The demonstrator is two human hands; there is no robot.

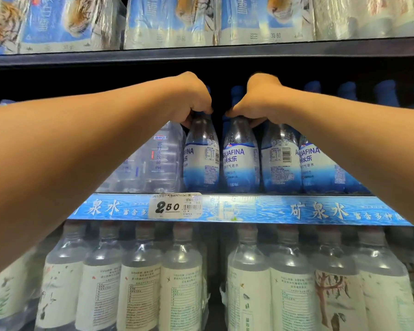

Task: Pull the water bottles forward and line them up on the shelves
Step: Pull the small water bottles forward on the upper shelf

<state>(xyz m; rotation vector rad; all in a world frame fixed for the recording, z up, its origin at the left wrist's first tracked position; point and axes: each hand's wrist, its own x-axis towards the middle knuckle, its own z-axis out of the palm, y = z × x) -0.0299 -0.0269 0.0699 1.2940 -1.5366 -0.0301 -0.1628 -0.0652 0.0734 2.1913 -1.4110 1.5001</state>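
Head camera, middle shelf — what are the hands doing?

— Each grips a bottle at the neck. The left hand (194,99) has its fingers curled round the top of the left bottle (201,154); the right hand (261,101) pinches the top of the right bottle (240,156). So both grips are closed on bottles, not wide.

— Where do those bottles stand?

— Upright, side by side, right at the front of the shelf edge (249,209), just above the price tag (175,206). Two more blue-label bottles (281,158) stand to the right, touching in a row.

— Which step is this, then?

— I'd judge the pull forward of this pair is at its end, or nearly so: their bases look level with the neighbours' at the front lip.

— And behind?

— Blue caps (344,90) show in the dark farther back on the right, so more bottles seem to wait there. How deep, I cannot tell.

— Next move?

— Probably let go, check that the labels face out, since one neighbour shows its barcode, then reach back for the next ones. Care is needed: a tug at the neck could tip a bottle over the lip.
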